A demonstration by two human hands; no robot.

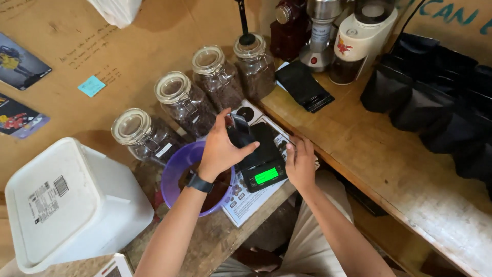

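My left hand (223, 146) grips the top of a black pouch (254, 142) that stands on a small black digital scale (263, 172) with a lit green display. My right hand (300, 164) rests at the scale's right edge, fingers pinching the pouch's far side. A purple bowl (177, 166) holding dark coffee beans sits just left of the scale, under my left wrist, which wears a black watch. The scale lies on a printed white sheet (245, 205).
Several glass clip-top jars of coffee beans (184, 102) line the wall behind. A white plastic tub (66, 205) stands at left. Black pouches (435, 97) pile at right, flat ones (303, 84) near grinders (359, 36) at the back. The wooden shelf (400, 169) runs right.
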